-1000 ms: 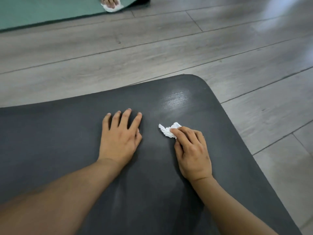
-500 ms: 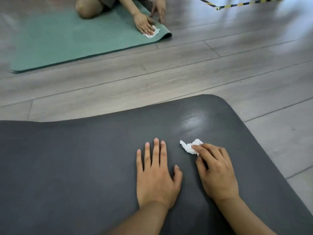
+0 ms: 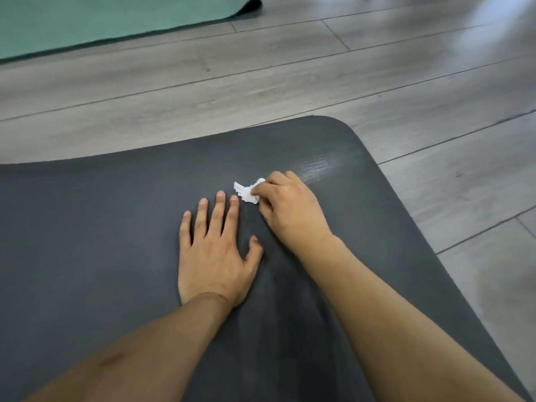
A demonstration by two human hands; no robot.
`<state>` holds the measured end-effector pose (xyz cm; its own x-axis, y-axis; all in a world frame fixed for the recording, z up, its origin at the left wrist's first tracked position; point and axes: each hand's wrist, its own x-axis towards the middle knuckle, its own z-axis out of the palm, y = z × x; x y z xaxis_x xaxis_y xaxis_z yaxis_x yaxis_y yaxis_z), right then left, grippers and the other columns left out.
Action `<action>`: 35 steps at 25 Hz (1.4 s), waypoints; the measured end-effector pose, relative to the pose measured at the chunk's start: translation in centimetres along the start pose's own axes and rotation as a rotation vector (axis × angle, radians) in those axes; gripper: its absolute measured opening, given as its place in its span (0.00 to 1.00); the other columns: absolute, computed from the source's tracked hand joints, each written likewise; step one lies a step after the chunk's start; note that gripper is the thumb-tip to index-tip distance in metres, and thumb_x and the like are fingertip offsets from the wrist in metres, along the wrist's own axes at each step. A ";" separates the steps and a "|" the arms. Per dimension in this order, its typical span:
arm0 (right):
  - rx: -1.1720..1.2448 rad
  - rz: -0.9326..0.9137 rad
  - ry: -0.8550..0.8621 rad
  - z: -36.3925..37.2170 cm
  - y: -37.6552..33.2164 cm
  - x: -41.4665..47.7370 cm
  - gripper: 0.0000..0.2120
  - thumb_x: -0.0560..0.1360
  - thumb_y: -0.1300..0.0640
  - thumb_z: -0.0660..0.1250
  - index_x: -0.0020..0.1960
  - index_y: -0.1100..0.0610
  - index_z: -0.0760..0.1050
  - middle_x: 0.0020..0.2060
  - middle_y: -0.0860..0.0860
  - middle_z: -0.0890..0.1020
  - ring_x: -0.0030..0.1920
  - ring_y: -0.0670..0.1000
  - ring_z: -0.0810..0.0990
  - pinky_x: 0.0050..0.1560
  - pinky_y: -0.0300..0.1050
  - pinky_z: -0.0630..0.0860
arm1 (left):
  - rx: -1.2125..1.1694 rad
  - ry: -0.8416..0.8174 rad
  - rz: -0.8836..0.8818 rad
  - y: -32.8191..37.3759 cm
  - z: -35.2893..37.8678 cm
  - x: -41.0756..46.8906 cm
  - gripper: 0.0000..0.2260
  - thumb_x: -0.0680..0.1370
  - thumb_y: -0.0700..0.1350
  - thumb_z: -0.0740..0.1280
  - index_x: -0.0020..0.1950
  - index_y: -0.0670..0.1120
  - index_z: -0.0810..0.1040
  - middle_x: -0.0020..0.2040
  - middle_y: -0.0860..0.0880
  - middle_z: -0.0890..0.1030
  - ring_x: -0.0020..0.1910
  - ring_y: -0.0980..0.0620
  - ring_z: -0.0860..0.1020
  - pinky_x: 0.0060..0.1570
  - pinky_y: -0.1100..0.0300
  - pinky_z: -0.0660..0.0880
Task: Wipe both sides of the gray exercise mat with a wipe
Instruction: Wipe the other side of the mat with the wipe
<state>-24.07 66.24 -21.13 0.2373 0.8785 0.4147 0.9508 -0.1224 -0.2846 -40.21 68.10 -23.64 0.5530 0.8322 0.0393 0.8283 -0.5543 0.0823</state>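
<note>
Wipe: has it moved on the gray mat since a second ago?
Yes. The wipe, pinched by the right hand, has shifted left, farther from the gray mat's rounded corner and shiny streak.

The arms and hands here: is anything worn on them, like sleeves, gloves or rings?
Nothing worn shows. The left hand and the right hand are bare: no gloves, rings or watch. Both forearms are uncovered to the picture's edge, without sleeves. The left forearm has a small faint mark.
</note>
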 end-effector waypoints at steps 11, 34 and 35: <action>-0.015 0.334 0.046 -0.6 1.5 -2.0 0.08 0.72 0.66 0.64 0.48 0.60 0.80 0.45 0.56 0.79 0.44 0.57 0.73 0.47 0.46 0.69 | 0.023 0.026 -0.008 0.0 0.1 0.0 0.34 0.78 0.62 0.50 0.82 0.50 0.59 0.82 0.49 0.60 0.81 0.45 0.57 0.79 0.42 0.53; -0.181 0.700 0.187 -4.8 9.9 -4.6 0.10 0.75 0.64 0.63 0.53 0.60 0.81 0.48 0.59 0.79 0.49 0.61 0.72 0.49 0.53 0.74 | 0.025 0.009 -0.015 0.2 -0.3 0.0 0.34 0.78 0.62 0.50 0.83 0.50 0.58 0.82 0.49 0.59 0.81 0.45 0.56 0.79 0.42 0.52; -0.139 0.625 0.197 -3.7 7.7 -4.4 0.09 0.74 0.65 0.65 0.51 0.60 0.81 0.46 0.58 0.79 0.47 0.60 0.72 0.48 0.53 0.74 | 0.024 0.007 -0.017 0.2 -0.4 0.1 0.34 0.78 0.62 0.50 0.83 0.50 0.58 0.82 0.49 0.59 0.81 0.45 0.56 0.79 0.42 0.52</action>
<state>-17.07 59.75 -21.89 0.7711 0.5238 0.3621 0.6365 -0.6506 -0.4142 -40.05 68.04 -23.23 0.5382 0.8417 0.0448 0.8396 -0.5400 0.0593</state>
